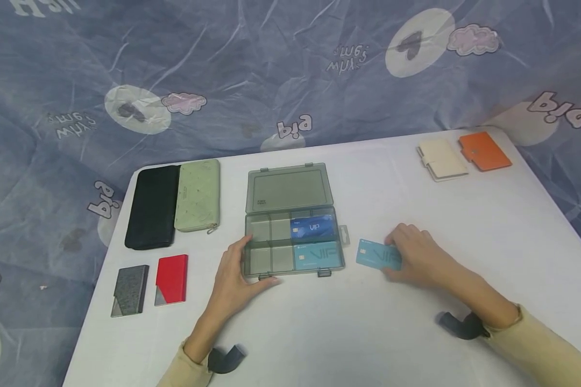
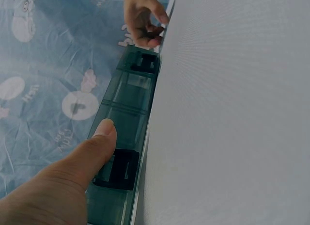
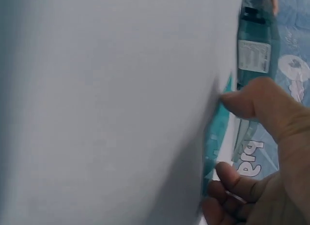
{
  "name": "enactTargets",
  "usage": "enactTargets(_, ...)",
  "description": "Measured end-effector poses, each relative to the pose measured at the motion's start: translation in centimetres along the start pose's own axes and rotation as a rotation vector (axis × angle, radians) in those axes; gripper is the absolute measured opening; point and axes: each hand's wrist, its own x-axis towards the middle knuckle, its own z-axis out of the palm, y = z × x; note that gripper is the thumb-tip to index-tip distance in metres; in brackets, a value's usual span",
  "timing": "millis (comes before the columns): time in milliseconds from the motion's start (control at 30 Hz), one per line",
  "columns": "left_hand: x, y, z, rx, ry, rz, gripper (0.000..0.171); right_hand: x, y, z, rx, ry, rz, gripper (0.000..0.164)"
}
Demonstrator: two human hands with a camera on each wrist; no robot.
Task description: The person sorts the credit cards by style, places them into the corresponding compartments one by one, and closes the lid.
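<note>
Nearest of all, two cream sleeves come in from the near edge of the white table (image 1: 319, 333). On the near left lie a grey metal card case (image 1: 129, 290) and, just to its right, a red metal card case (image 1: 171, 279), side by side but apart.

A little farther in, the person's left hand (image 1: 233, 279) rests against the near left corner of the smoky grey clear plastic compartment box (image 1: 266, 259), thumb laid along its near wall and fingers lightly curved round the left end, steadying it rather than lifting it. To the right, the right hand (image 1: 416, 255) pinches a light blue plastic card (image 1: 376, 255) by its right end, thumb on the near edge and fingers on the far one; that card lies flat on the table, just to the right of the box and not touching it.

Inside the open box, the right near compartment holds a second light blue VIP card (image 1: 318, 256), and the right far compartment a dark blue VIP card (image 1: 312, 228). Its lid (image 1: 288, 188) lies folded back flat on the far side.

Farther left sit a long black fabric wallet (image 1: 152, 207) and a pale green zip wallet (image 1: 197, 195), touching. At the far right corner lie a cream card holder (image 1: 443, 159) and an orange card holder (image 1: 484, 151).
</note>
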Motion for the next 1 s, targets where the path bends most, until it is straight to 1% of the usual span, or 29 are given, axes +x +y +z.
enactTargets(333,0.0,-0.1,0.1,0.011,-0.001,0.006,0.101,0.0,0.4,0.3,0.068,-0.012,0.014,0.059)
enactTargets(433,0.1,-0.2,0.1,0.011,0.0,0.006,0.101,0.0,0.6,0.3,0.094,-0.028,0.006,0.059)
enactTargets(567,0.1,-0.1,0.0,0.009,-0.003,-0.003,0.101,0.1,0.8,0.3,0.123,-0.042,-0.027,0.063)
enactTargets(767,0.1,-0.1,0.0,0.008,-0.009,-0.013,0.101,0.0,1.1,0.2,0.134,-0.068,-0.042,0.07)
enactTargets(1000,0.0,0.0,0.0,0.005,-0.009,-0.01,0.101,0.0,1.1,0.1,0.106,-0.086,-0.025,0.063)
